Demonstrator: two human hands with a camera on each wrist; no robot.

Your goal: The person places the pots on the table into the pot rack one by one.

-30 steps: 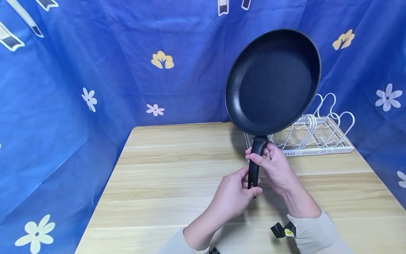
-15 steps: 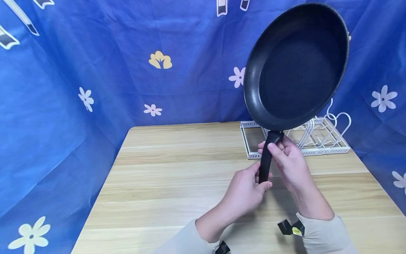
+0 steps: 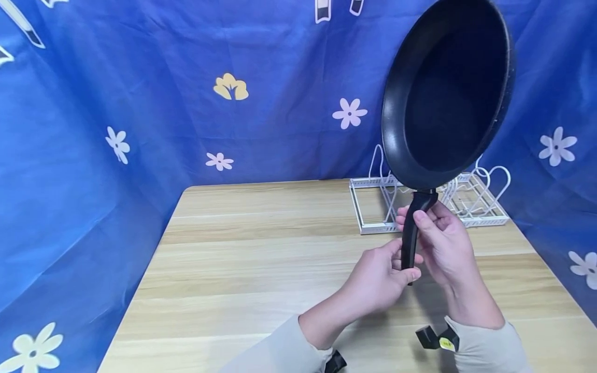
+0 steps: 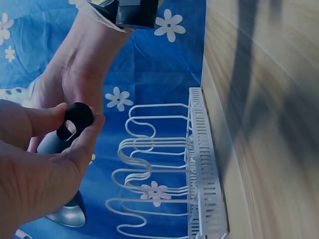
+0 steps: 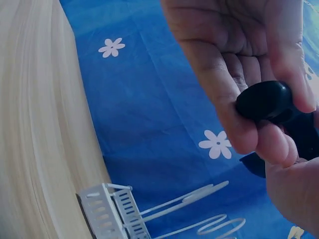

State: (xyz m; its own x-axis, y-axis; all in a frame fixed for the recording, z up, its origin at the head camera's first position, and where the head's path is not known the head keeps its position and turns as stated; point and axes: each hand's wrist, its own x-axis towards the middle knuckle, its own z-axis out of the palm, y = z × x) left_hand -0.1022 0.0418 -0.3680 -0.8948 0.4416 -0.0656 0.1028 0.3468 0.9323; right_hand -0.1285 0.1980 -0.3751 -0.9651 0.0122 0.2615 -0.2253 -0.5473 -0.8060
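Observation:
A black frying pan (image 3: 450, 109) is held upright above the table, leaning right, its inner face toward me. My right hand (image 3: 445, 246) grips the upper part of its handle (image 3: 410, 233), thumb along the front. Lower down, my left hand (image 3: 380, 274) pinches the handle's end between thumb and fingers. The left wrist view shows the hanging hole in that handle end (image 4: 79, 117). Behind the pan stands a white wire rack (image 3: 379, 228) with looped dividers, partly hidden by the pan and right hand.
The rack sits at the back right of a light wooden table (image 3: 252, 248). A blue flowered curtain (image 3: 280, 129) closes off the back and both sides. Black devices, one of them (image 3: 428, 338) beside the right cuff, hang at the wrists.
Both hands have carried the frying pan rightward and up, turning its face more to the side. The rack's left part has come into view from behind it. Both grips stay on the handle.

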